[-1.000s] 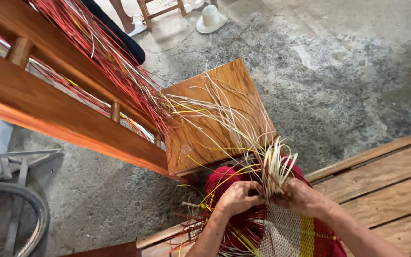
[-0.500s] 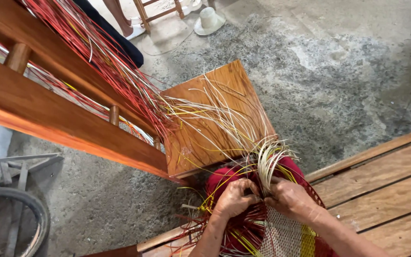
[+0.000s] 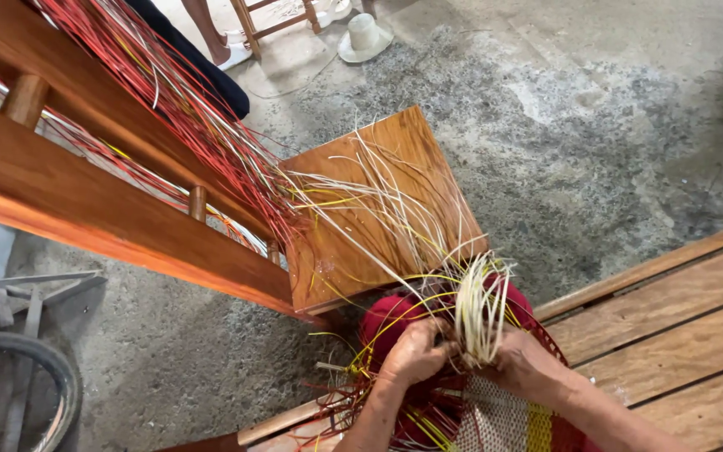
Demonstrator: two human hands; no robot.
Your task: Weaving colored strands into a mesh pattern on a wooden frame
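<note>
Low in the frame I see my left hand and right hand both closed on a bundle of pale strands, gathered upright so loose ends stay clear of the woven piece below.

Soft even daylight; faint shadows; no glare; sharp focus; slight wide-angle stretch at edges
</note>
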